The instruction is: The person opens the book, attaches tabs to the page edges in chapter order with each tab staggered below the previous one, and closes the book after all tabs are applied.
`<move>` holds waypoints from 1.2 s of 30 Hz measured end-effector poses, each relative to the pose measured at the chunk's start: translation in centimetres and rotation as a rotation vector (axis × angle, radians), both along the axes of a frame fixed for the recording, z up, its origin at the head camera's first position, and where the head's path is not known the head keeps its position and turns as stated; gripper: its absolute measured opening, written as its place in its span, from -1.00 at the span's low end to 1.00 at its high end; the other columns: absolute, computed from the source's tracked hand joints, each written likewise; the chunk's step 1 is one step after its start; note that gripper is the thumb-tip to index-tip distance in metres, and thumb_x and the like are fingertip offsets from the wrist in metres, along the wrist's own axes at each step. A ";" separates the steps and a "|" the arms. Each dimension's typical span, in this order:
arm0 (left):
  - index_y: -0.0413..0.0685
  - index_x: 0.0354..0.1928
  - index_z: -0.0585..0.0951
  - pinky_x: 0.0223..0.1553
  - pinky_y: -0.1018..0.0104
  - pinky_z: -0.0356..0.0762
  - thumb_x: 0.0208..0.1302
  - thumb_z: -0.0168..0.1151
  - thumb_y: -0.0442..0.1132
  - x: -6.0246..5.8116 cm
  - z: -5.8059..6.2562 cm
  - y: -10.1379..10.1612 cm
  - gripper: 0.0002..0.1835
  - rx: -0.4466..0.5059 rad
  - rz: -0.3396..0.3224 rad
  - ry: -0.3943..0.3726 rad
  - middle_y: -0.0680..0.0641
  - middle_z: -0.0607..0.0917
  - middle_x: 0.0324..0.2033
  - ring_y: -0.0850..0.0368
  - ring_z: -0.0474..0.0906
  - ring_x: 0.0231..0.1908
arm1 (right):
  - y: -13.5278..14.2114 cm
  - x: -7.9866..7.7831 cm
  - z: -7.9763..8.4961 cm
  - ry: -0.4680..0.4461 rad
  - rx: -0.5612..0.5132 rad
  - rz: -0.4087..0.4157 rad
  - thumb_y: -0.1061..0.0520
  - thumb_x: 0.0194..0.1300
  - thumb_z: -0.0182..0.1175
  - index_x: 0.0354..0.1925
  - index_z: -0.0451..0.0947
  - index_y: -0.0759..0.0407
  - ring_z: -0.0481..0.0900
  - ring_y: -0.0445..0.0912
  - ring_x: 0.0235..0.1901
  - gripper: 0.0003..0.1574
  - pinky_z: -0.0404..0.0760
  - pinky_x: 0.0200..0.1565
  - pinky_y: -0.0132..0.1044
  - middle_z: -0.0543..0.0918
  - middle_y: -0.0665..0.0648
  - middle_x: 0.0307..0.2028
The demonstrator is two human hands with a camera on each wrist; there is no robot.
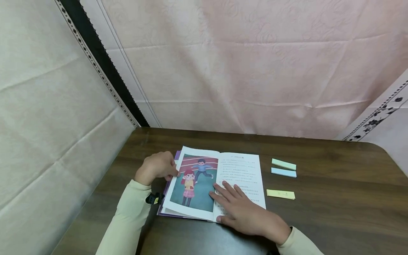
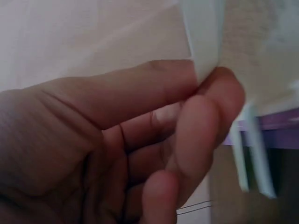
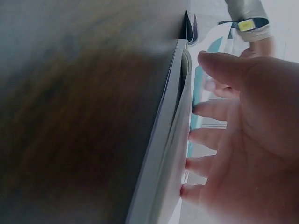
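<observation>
An open picture book (image 1: 236, 166) lies on the table, its left page (image 1: 199, 184) showing two cartoon children and its right page filled with lines of text. My left hand (image 1: 159, 166) is at the outer edge of the left page. Between its thumb and forefinger it pinches the page edge (image 2: 204, 42), the other fingers curling below. With fingers spread, my right hand (image 1: 242, 212) rests across the lower part of the right page and the gutter. In the right wrist view, the fingertips (image 3: 198, 136) of that hand touch the paper above the book's page block (image 3: 161, 154).
To the right of the book lie a green paper strip (image 1: 283, 164), a blue strip (image 1: 283, 172) just below it and a yellow strip (image 1: 280, 194) nearer me. A purple cover (image 1: 160, 209) shows under the book's left side. Pale cloth (image 1: 255, 71) hangs behind the wooden table (image 1: 334, 194).
</observation>
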State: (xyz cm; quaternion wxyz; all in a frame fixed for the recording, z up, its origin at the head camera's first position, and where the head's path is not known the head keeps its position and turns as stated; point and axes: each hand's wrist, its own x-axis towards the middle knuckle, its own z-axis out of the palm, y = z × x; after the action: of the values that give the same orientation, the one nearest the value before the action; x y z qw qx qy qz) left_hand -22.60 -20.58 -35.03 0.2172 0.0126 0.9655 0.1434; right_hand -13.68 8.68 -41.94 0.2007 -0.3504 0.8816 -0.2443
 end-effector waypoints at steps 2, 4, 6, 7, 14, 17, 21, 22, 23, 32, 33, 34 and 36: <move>-0.06 -0.46 0.75 -0.38 0.18 0.36 0.31 0.52 -0.10 -0.4 -1.1 -0.1 -0.75 -0.030 -0.018 -0.028 -0.02 0.71 -0.61 0.06 0.65 -0.46 | -0.1 0.0 0.0 -0.002 0.018 0.006 -0.14 0.58 0.19 0.68 0.11 -0.05 -0.24 0.12 0.68 -0.12 -0.13 0.59 0.25 -0.01 0.05 0.70; -0.07 -0.44 0.75 -0.36 0.17 0.37 0.30 0.53 -0.08 -0.7 -1.8 -0.2 -0.75 -0.059 -0.040 -0.040 -0.03 0.70 -0.61 0.06 0.65 -0.48 | -0.1 -0.1 -0.1 -0.004 0.027 0.009 -0.13 0.58 0.19 0.68 0.11 -0.08 -0.24 0.12 0.69 -0.12 -0.12 0.59 0.25 -0.01 0.04 0.70; -0.13 -0.34 0.76 -0.34 0.15 0.40 0.27 0.55 -0.04 -0.7 -1.8 0.0 -0.72 -0.116 -0.056 -0.036 -0.05 0.69 -0.57 0.03 0.63 -0.47 | -0.1 -0.2 -0.1 -0.005 0.034 0.011 -0.12 0.58 0.19 0.68 0.12 -0.08 -0.24 0.12 0.69 -0.13 -0.11 0.59 0.25 -0.01 0.03 0.70; -0.16 -0.28 0.76 -0.32 0.13 0.44 0.25 0.56 -0.02 -0.5 -1.6 0.2 -0.68 -0.158 -0.063 -0.024 -0.06 0.69 -0.54 0.02 0.61 -0.46 | -0.1 -0.2 -0.1 0.002 0.035 0.017 -0.11 0.59 0.18 0.68 0.12 -0.08 -0.23 0.12 0.68 -0.14 -0.10 0.59 0.26 -0.01 0.04 0.70; -0.15 0.33 0.59 0.14 -0.19 0.64 0.04 0.69 0.02 1.5 -0.9 3.6 -0.17 -0.152 -0.211 0.082 -0.22 0.67 0.13 -0.16 0.62 0.04 | 0.1 -0.5 0.2 0.058 0.058 0.037 -0.02 0.62 0.14 0.66 0.17 -0.04 -0.14 0.15 0.67 -0.22 0.01 0.56 0.28 0.07 0.07 0.68; 0.04 0.57 0.37 0.34 -0.27 0.47 0.00 0.72 0.04 1.9 -1.9 5.1 0.08 -0.048 -0.359 0.077 -0.20 0.38 0.51 -0.21 0.40 0.41 | 0.1 -0.4 0.2 0.062 0.055 0.041 -0.02 0.62 0.15 0.66 0.17 -0.05 -0.12 0.15 0.67 -0.22 0.03 0.55 0.31 0.08 0.07 0.68; 0.14 0.64 0.26 0.39 -0.27 0.41 -0.03 0.68 0.15 2.1 -3.1 6.4 0.19 -0.006 -0.468 0.054 -0.13 0.16 0.64 -0.21 0.24 0.54 | 0.2 -0.2 0.2 0.063 0.063 0.041 0.00 0.62 0.14 0.66 0.17 -0.06 -0.12 0.14 0.67 -0.22 0.03 0.54 0.32 0.07 0.05 0.68; 0.14 0.64 0.26 0.38 -0.24 0.42 -0.05 0.67 0.17 2.1 -3.3 6.6 0.20 0.003 -0.479 0.053 -0.12 0.15 0.64 -0.21 0.24 0.53 | 0.3 -0.2 0.2 0.064 0.066 0.039 0.01 0.62 0.14 0.66 0.17 -0.06 -0.13 0.14 0.67 -0.22 0.03 0.54 0.32 0.07 0.05 0.68; 0.14 0.64 0.25 0.38 -0.25 0.43 -0.06 0.66 0.19 2.1 -3.4 6.7 0.21 0.004 -0.489 0.054 -0.11 0.14 0.65 -0.22 0.21 0.54 | 0.3 -0.2 0.2 0.068 0.068 0.037 0.02 0.62 0.14 0.66 0.17 -0.06 -0.13 0.14 0.67 -0.22 0.03 0.54 0.32 0.07 0.05 0.68; 0.16 0.69 0.13 0.39 -0.26 0.40 -0.06 0.64 0.27 1.8 -3.9 6.9 0.30 0.019 -0.489 0.011 -0.06 0.09 0.67 -0.19 0.13 0.59 | 0.0 -0.2 0.0 0.048 0.078 0.028 0.00 0.63 0.12 0.67 0.15 -0.10 -0.14 0.12 0.68 -0.22 0.01 0.54 0.35 0.06 0.02 0.68; 0.15 0.69 0.13 0.39 -0.26 0.40 -0.06 0.64 0.27 1.8 -4.0 6.8 0.30 0.019 -0.489 0.011 -0.06 0.09 0.67 -0.19 0.13 0.59 | 0.0 -0.2 -0.1 0.043 0.081 0.027 0.00 0.63 0.11 0.67 0.15 -0.11 -0.15 0.11 0.68 -0.23 0.00 0.54 0.34 0.05 0.01 0.69; 0.14 0.69 0.14 0.40 -0.26 0.40 -0.06 0.64 0.27 1.8 -4.0 6.8 0.30 0.020 -0.491 0.013 -0.07 0.09 0.67 -0.19 0.14 0.58 | 0.0 -0.2 -0.1 0.039 0.085 0.025 -0.01 0.64 0.10 0.67 0.14 -0.11 -0.16 0.11 0.68 -0.23 -0.01 0.55 0.33 0.04 0.01 0.69; 0.13 0.69 0.14 0.40 -0.25 0.40 -0.07 0.64 0.28 1.8 -4.0 6.8 0.31 0.020 -0.490 0.017 -0.07 0.10 0.67 -0.20 0.14 0.58 | 0.0 -0.3 -0.1 0.037 0.092 0.022 -0.02 0.65 0.09 0.67 0.13 -0.12 -0.18 0.09 0.68 -0.23 -0.03 0.56 0.32 0.03 0.00 0.69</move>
State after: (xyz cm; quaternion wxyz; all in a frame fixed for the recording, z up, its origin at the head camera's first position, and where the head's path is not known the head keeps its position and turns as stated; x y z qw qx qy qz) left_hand -20.75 -13.77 -39.03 0.2371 0.2498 0.9339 0.0958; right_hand -13.94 8.63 -42.01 0.2030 -0.3551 0.8916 -0.1945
